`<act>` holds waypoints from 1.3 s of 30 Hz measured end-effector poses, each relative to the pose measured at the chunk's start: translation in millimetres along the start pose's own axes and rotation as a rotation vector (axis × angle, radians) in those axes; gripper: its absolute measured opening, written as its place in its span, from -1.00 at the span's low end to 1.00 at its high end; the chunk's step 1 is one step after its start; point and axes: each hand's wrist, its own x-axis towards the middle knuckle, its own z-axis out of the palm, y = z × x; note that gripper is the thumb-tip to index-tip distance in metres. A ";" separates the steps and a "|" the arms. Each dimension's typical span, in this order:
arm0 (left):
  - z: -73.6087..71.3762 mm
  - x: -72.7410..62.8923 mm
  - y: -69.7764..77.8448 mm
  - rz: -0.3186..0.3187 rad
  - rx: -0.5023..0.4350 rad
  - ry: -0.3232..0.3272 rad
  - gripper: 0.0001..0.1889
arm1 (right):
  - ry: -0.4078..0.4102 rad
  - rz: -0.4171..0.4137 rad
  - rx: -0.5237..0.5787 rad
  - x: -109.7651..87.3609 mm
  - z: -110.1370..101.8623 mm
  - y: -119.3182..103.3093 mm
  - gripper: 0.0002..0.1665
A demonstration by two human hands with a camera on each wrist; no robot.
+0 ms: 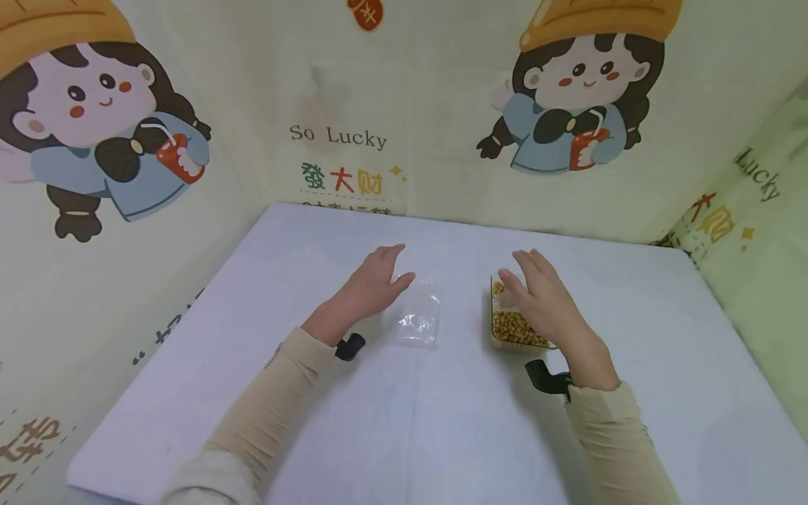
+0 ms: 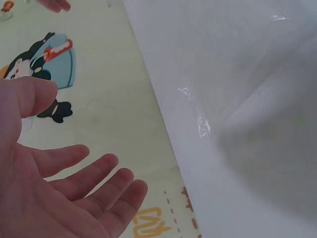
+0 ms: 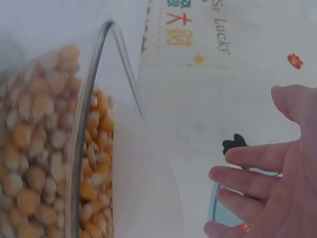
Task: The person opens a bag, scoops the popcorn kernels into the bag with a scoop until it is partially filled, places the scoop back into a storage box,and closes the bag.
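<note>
A clear plastic bag (image 1: 419,319) lies flat on the white table, its shiny creases also showing in the left wrist view. My left hand (image 1: 369,286) hovers just left of the bag with fingers extended, touching nothing. To the right stands a clear box (image 1: 514,346) of yellow corn kernels (image 1: 513,327). Inside the box, a smooth white piece with a curved edge (image 3: 143,183) rests against the kernels; its full shape is hidden. My right hand (image 1: 548,305) is held above the box, fingers spread and holding nothing, and covers part of it in the head view.
The white table (image 1: 353,428) reaches back to a patterned cloth wall (image 1: 442,140) with cartoon figures and lettering. More of this cloth hangs at the left and right. A black wrist mount (image 1: 548,379) projects from the right wrist, and another (image 1: 350,346) from the left.
</note>
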 end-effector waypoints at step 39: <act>24.4 5.0 -20.7 -0.245 -0.314 -0.103 -0.32 | -0.005 -0.023 0.162 25.0 58.7 -42.4 -0.40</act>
